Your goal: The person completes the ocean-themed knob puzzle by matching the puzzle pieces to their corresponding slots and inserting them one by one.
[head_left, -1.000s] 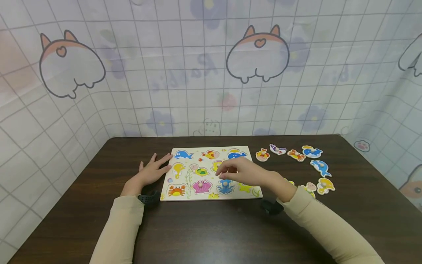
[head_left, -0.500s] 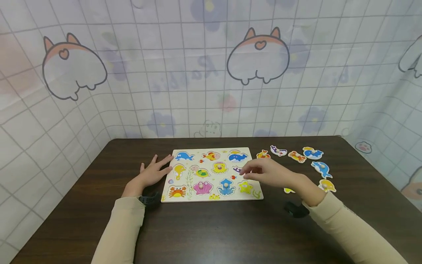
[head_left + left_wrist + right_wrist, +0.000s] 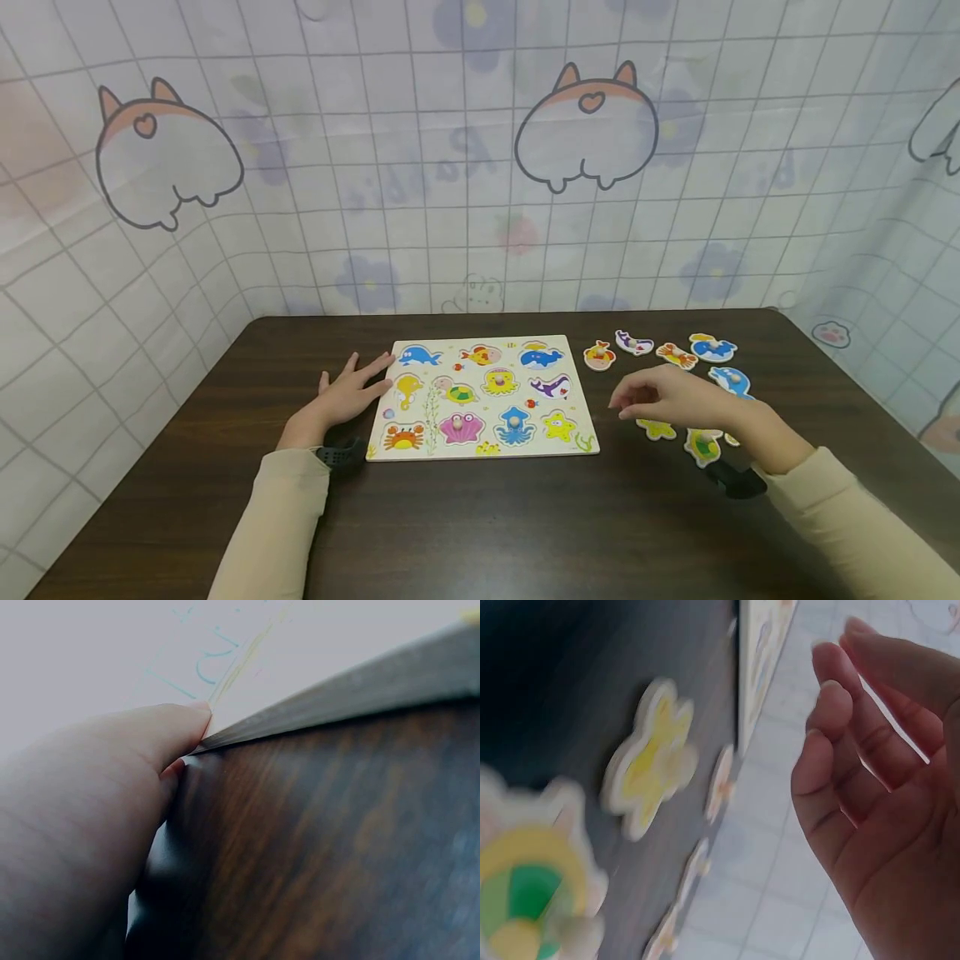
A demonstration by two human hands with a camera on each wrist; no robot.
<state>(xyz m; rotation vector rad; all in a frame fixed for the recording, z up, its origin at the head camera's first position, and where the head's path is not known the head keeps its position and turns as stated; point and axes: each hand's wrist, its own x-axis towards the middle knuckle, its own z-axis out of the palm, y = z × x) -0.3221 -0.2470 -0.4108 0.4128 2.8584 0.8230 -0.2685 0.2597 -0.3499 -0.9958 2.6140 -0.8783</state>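
A sea-animal peg puzzle board (image 3: pixel 517 454) lies on the dark wooden table. My left hand (image 3: pixel 341 400) rests at its left edge with spread, straight fingers; in the left wrist view the thumb (image 3: pixel 161 735) touches the board's edge. Knobs stand on the pink shell (image 3: pixel 461 427), blue octopus (image 3: pixel 514 427) and yellow octopus (image 3: pixel 499 381) in the board. My right hand (image 3: pixel 686 396) hovers right of the board, fingers loosely bent and holding nothing. Close below it lie a yellow starfish piece (image 3: pixel 656 761) and a green turtle piece (image 3: pixel 532 889).
Several more knobbed pieces form a loose arc at the right: a fish (image 3: pixel 599 356), a purple-and-white whale (image 3: pixel 633 342), a crab (image 3: pixel 677 356), a blue whale (image 3: pixel 712 348) and a dolphin (image 3: pixel 730 382). A white grid-patterned curtain (image 3: pixel 420 208) surrounds the table.
My right hand has moved rightward from over the board to the loose pieces, uncovering the yellow octopus and the purple whale picture. My left hand stays at the board's edge.
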